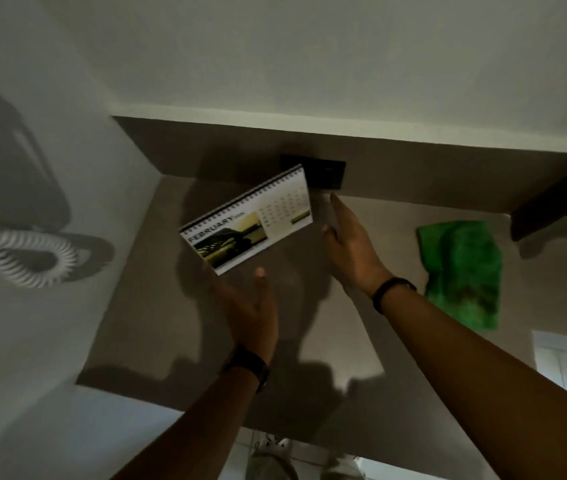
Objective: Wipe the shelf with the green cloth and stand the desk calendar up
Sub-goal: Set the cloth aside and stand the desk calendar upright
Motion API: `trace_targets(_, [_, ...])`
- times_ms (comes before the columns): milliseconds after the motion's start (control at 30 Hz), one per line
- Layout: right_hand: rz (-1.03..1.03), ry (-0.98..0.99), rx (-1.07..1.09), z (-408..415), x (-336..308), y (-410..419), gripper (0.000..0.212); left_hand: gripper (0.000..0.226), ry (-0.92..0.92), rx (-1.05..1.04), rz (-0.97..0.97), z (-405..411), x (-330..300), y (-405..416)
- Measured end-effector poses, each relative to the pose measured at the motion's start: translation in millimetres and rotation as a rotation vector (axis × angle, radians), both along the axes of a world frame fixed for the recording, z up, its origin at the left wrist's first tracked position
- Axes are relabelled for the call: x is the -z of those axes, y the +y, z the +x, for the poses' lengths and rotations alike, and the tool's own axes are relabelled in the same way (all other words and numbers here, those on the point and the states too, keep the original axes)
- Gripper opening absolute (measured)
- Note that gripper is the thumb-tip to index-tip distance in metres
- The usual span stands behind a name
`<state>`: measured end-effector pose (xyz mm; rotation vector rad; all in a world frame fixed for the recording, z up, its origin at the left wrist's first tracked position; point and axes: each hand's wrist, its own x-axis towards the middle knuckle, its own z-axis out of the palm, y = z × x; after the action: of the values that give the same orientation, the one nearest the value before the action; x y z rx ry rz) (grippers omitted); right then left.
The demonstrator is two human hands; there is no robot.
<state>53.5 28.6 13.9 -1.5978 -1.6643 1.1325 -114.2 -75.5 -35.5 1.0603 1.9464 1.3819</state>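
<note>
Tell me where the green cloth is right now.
In the head view, the green cloth lies crumpled on the shelf at its right side, just right of the right hand and wrist, well away from the desk calendar.

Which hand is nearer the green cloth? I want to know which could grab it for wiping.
Right. The right hand is just left of the green cloth, while the left hand is farther left, below the desk calendar.
</note>
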Motion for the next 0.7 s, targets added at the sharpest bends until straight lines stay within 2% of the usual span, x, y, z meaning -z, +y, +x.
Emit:
trace_targets(100, [-0.035, 0.158, -0.029, -30.9, 2.9, 14.4, 0.063, 0.082, -0.151, -0.089, -0.016, -25.8, -5.8, 7.0])
trace_targets(267, [-0.020, 0.192, 0.008, -45.9, 10.9, 19.3, 0.068, 0.074, -0.217, 0.086, 0.041, -46.0, 1.1, 14.5])
trace_targets(400, [-0.043, 0.215, 0.074, -51.1, 9.9, 11.1, 0.067, 0.087, -0.230, 0.062, -0.040, -61.0, 5.5, 29.9])
trace_targets(567, [-0.036, 0.233, 0.210, -70.1, 7.7, -15.0, 0.080, 0.103, -0.222, 0.178, -0.089, -98.4, -5.0, 78.5])
trace_targets(700, [-0.056, 0.264, 0.289, -86.1, 11.9, -28.6, 0.087, 0.102, -0.148, 0.310, -0.201, -124.1, 0.5, 112.8])
